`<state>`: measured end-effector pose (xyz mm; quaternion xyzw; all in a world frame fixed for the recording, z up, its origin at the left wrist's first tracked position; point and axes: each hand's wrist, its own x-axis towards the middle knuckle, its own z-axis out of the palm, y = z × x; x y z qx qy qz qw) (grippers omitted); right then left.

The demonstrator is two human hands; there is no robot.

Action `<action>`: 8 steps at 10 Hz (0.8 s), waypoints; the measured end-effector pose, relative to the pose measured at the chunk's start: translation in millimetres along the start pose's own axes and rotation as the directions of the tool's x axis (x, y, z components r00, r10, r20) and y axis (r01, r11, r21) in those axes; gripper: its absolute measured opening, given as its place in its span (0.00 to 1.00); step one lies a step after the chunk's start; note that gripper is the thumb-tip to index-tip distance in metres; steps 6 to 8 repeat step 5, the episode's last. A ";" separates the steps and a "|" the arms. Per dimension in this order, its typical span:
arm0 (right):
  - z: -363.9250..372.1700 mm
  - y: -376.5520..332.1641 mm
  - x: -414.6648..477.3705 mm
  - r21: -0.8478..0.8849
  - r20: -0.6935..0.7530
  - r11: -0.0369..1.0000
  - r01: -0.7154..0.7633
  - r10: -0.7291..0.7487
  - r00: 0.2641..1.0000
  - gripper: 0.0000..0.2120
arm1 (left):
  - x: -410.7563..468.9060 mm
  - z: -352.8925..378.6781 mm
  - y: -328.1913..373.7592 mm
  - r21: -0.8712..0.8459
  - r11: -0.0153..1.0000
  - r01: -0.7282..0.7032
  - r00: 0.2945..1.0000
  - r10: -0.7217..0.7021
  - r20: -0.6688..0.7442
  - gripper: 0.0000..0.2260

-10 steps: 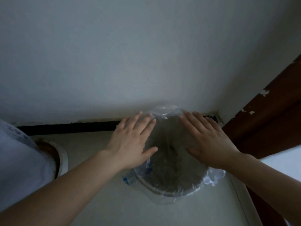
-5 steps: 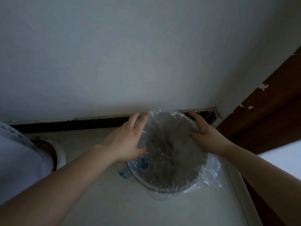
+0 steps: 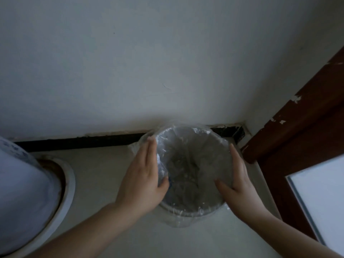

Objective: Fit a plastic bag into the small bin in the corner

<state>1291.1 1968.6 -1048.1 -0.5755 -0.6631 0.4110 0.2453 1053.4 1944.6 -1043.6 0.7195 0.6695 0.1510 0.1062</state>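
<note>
A small round bin [image 3: 188, 214] stands on the floor in the corner, against the wall. A clear plastic bag [image 3: 186, 164] lines its inside and is folded out over the rim, with a loose flap hanging at the front. My left hand [image 3: 143, 175] lies along the bin's left side, fingers outside over the bag and thumb inside the rim. On the right side my right hand [image 3: 238, 179] does the same, thumb inside the bin and fingers outside. Both hands clasp the bag against the rim.
A white wall with a dark skirting strip [image 3: 83, 141] runs behind the bin. A brown wooden door frame [image 3: 297, 136] stands close on the right, with a white panel [image 3: 320, 202] below it. A round white-rimmed object [image 3: 68, 183] and pale cloth [image 3: 22, 183] are at the left.
My hands moved from the bin's far rim back and down to its left and right sides. The bag's edge now sits further over the rim.
</note>
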 end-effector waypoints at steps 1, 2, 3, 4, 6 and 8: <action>2.4 6.2 4.2 0.026 -0.019 0.999 -0.020 0.021 1.000 0.43 | 5.9 0.0 2.4 0.128 0.992 -0.010 0.999 0.004 0.043 0.42; -1.8 3.6 6.1 -0.004 0.022 0.999 -0.052 0.052 0.998 0.42 | 7.9 0.5 2.5 0.145 0.989 0.008 0.995 -0.022 0.100 0.43; -13.6 -10.2 7.5 -0.095 0.050 0.994 -0.056 0.061 0.997 0.42 | 4.8 -15.8 0.7 0.145 0.989 0.001 0.994 -0.017 0.108 0.42; -35.1 -36.9 14.7 -0.267 0.020 0.963 -0.021 0.028 0.999 0.41 | 10.4 -46.4 3.1 0.172 0.985 -0.021 0.998 0.009 0.065 0.39; -55.7 -76.2 14.8 -0.458 -0.025 0.887 0.051 -0.071 0.997 0.39 | 17.2 -89.8 19.7 0.189 0.982 0.017 0.999 -0.025 0.040 0.40; -55.7 -76.2 14.8 -0.458 -0.025 0.887 0.051 -0.071 0.997 0.39 | 17.2 -89.8 19.7 0.189 0.982 0.017 0.999 -0.025 0.040 0.40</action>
